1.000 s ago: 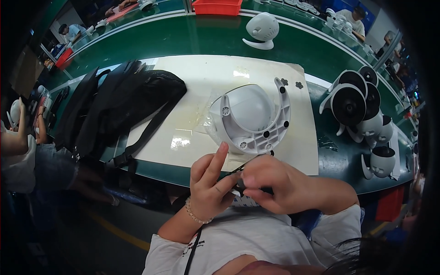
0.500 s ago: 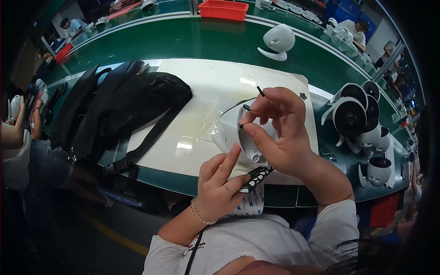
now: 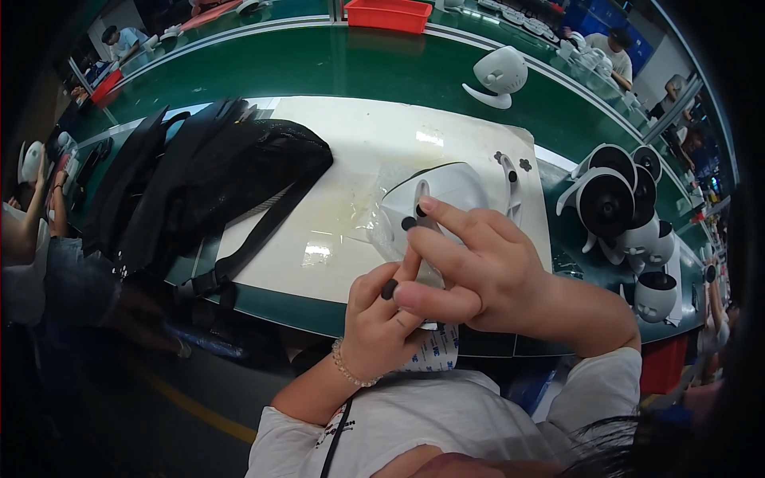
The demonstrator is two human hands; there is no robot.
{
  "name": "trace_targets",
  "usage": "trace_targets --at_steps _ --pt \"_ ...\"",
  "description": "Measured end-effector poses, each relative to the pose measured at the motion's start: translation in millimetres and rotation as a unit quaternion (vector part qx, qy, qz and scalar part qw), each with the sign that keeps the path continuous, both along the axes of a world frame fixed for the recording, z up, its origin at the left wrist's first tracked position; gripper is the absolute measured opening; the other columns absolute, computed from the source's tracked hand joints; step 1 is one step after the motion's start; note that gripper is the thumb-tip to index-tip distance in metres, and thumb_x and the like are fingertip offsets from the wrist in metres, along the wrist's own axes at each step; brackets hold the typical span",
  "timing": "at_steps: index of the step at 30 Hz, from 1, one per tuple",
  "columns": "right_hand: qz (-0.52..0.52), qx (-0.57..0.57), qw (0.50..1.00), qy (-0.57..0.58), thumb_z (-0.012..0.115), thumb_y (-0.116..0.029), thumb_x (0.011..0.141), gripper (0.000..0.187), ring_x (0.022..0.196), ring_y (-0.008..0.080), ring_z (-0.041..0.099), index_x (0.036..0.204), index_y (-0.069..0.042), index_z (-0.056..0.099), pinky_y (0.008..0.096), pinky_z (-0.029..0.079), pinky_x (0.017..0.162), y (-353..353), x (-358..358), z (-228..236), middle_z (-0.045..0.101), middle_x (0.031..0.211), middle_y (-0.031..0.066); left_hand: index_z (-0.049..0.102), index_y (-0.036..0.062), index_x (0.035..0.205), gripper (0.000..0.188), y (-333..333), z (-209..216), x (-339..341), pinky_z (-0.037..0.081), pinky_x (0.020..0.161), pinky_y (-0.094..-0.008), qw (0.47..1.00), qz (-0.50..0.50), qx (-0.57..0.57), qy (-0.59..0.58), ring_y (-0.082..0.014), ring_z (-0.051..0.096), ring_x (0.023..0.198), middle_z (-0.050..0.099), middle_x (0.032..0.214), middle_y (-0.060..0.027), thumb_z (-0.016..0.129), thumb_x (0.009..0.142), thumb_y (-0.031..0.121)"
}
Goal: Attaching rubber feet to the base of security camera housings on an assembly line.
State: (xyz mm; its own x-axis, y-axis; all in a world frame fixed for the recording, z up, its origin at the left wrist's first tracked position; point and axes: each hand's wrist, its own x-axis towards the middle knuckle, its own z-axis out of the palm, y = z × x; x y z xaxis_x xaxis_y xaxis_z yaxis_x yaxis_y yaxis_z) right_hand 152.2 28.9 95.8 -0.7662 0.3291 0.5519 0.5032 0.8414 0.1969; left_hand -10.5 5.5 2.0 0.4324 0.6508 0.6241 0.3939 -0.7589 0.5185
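Small black round pads (image 3: 409, 224) cling to the fingertips of my right hand (image 3: 502, 267), whose thumb and fingers are apart; another black pad (image 3: 389, 289) is at its thumb tip. My left hand (image 3: 374, 319) is closed just below, its fingers partly behind the right thumb. It grips a pad sheet, mostly hidden, with printed white backing paper (image 3: 434, 350) hanging under it. Beyond the hands, a white plastic housing (image 3: 458, 185) lies on clear plastic film (image 3: 373, 209). Right of the housing rests a narrow white plastic part (image 3: 511, 179).
A black mesh bag (image 3: 231, 171) with straps covers the left of the white mat (image 3: 343, 131). White rounded devices with black fronts (image 3: 607, 207) cluster at the right. One white device (image 3: 502, 76) stands on the green bench behind, near a red bin (image 3: 388, 16). Other people work farther off.
My right hand has come down and toward me, turning its padded fingertips over the left hand. The housing and the narrow white part are now more exposed; the pad sheet is more hidden.
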Motion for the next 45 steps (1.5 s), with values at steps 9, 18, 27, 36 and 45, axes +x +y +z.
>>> trace_targets --at_steps 9,18,27,36,45 --pt "-0.045 -0.304 0.878 0.366 0.055 0.008 0.077 0.063 0.069 0.0081 0.051 0.127 -0.009 0.022 0.018 0.041 0.057 -24.5 18.2 -19.2 0.053 0.09 0.0093 0.06 0.0084 0.073 0.031 2.3 -0.4 5.1 0.039 0.078 -0.0338 0.997 0.032 0.065 -0.032 -0.0265 0.048 0.102 0.043 0.129 -0.0163 0.065 0.042 0.007" --pt "-0.1 -0.494 0.791 0.347 0.051 0.006 0.08 0.06 0.065 0.0042 0.048 0.131 -0.006 0.02 0.0148 0.039 0.056 -33.8 14.3 -22.8 0.052 0.087 0.0082 0.06 0.0082 0.073 0.032 2.8 -4.3 7.1 0.038 0.08 -0.0348 0.997 0.034 0.062 -0.031 -0.0282 0.047 0.103 0.042 0.13 -0.0175 0.064 0.042 0.006" --pt "-0.155 -0.273 0.92 0.234 0.056 0.005 0.076 0.06 0.049 0.0073 0.049 0.127 -0.002 0.028 0.0188 0.038 0.046 -40.4 9.7 -24.4 0.06 0.081 0.0093 0.061 0.0074 0.076 0.032 3.5 -6.7 7.5 0.037 0.08 -0.0352 0.997 0.038 0.062 -0.028 -0.0286 0.047 0.104 0.041 0.13 -0.0183 0.064 0.044 0.005" --pt "-0.173 -0.208 0.961 0.05 0.063 -0.001 0.065 0.052 0.052 0.0183 0.057 0.115 -0.004 0.051 0.0272 0.043 0.044 -61.9 8.8 -5.3 0.061 0.094 0.0148 0.061 0.007 0.076 0.03 3.0 -6.4 7.1 0.037 0.08 -0.0346 0.997 0.041 0.062 -0.026 -0.0281 0.048 0.103 0.041 0.131 -0.0191 0.065 0.046 0.004" --pt "-0.244 -0.294 0.872 0.306 0.061 -0.014 0.078 0.009 0.114 0.0276 0.035 0.084 -0.009 0.06 0.0391 0.027 0.093 -49.8 45.9 -39.3 0.039 0.124 0.0115 0.062 0.0066 0.074 0.03 3.2 -3.9 10.0 0.037 0.081 -0.0339 0.997 0.048 0.064 -0.023 -0.0275 0.048 0.102 0.04 0.132 -0.017 0.064 0.045 0.002"
